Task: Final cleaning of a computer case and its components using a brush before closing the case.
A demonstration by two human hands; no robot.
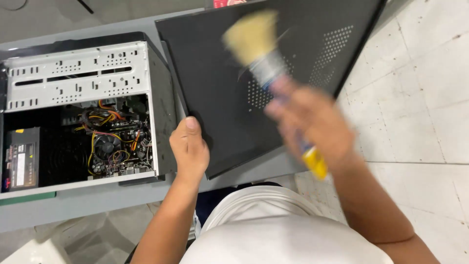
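Left hand is closing thumb-up on the lower left edge of the flat black perforated metal side panel, which is filling the centre and upper right of the frame and hanging past the grey worktop; if that pinch loosens, the panel could likely slide off onto the tiled floor. Right hand, blurred, is wrapping shut around a pale-bristled brush with blue-yellow handle, sweeping the panel, so dust may be drifting toward the open grey computer case at left.

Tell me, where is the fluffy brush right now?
In the head view, the tan-bristled paintbrush is at top centre, gripped by the right hand, its bristles over the black metal side panel, right of the open computer case.
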